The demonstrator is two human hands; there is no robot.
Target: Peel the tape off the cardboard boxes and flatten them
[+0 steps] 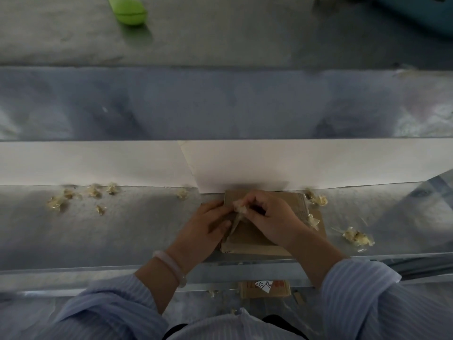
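A small brown cardboard box lies on the metal table close to the front edge, with flattened cardboard under it. My left hand rests on the box's left side and holds it down. My right hand pinches a crumpled strip of clear tape that stretches up from the box top. The hands hide much of the box.
Balled tape scraps lie on the table: several at the left and more at the right. A white board stands along the back. A green object lies far back. Cardboard with a label sits below the table edge.
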